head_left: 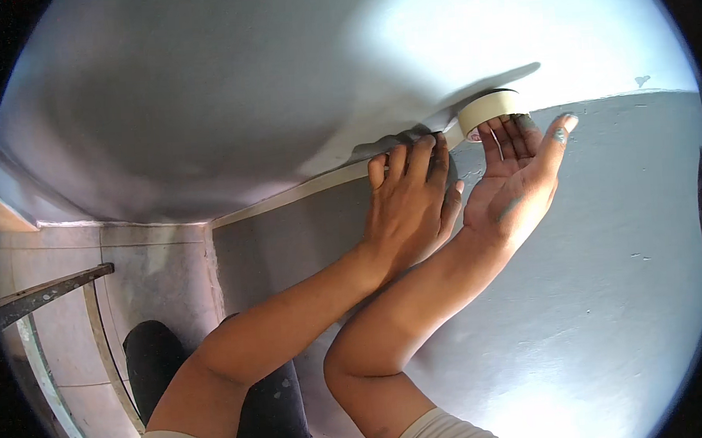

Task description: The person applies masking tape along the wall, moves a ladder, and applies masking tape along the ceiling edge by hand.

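While your two arms reach up side by side, your left hand point(409, 197) lies with extended, slightly bent fingers on the long, narrow cream tape strip point(303, 188); it presses near the roll and grasps nothing. Your right hand point(510, 185) is loosely opened, palm turned upward, its fingers against the lower side of the round, cream tape roll point(490, 109) and its thumb standing well apart. Whether the fingertips are inside the ring, I cannot tell surely. The roll is just beyond your left fingertips, where the smooth, pale upper surface point(204, 92) meets the darker grey painted surface point(593, 208). The strip follows this border leftward, down to the corner near the beige floor tiles point(153, 259). A paint-spotted metal frame point(56, 293) stands at your left.
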### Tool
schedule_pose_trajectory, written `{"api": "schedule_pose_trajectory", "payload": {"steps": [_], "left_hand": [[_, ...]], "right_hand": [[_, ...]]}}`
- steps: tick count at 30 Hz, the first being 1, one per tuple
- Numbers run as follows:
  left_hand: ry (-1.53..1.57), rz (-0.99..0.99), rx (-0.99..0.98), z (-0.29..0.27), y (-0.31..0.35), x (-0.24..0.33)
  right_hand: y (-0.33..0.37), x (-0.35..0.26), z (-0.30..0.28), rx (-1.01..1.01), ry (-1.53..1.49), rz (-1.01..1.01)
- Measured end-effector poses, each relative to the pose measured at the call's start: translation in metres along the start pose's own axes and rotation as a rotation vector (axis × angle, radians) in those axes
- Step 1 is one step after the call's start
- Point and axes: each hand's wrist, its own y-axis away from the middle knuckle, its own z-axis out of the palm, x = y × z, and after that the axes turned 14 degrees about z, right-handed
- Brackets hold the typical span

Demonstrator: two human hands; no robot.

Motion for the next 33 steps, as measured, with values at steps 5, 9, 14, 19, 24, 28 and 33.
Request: {"api": "schedule_pose_trajectory", "payload": {"steps": [5,9,14,19,24,28,33], "left_hand": [[-0.010,-0.003,-0.075,-0.002,-0.001,0.001],[0.002,-0.004,-0.106,-0.007,-0.004,0.001],[-0.029,0.005,-0.109,-0.006,-0.008,0.008],[-0.063,-0.044,-0.124,-0.018,-0.013,0.006],[-0.026,0.074,-0.140,-0.020,-0.021,0.002],[-0.094,0.108,-0.213,-0.025,-0.027,0.002],[0.048,0.150,-0.190,-0.027,-0.024,-0.009]], "right_hand": [[-0.012,-0.007,-0.001,0.030,-0.065,-0.015],[-0.016,-0.019,0.010,0.160,-0.023,-0.081],[-0.012,-0.070,0.002,0.166,0.211,-0.202],[0.024,-0.061,0.012,0.127,0.338,-0.078],[0.048,-0.011,0.014,0.292,0.238,-0.141],[0.067,-0.006,-0.009,0.181,0.160,-0.017],[0.103,0.005,-0.014,0.013,0.274,-0.094]]}}
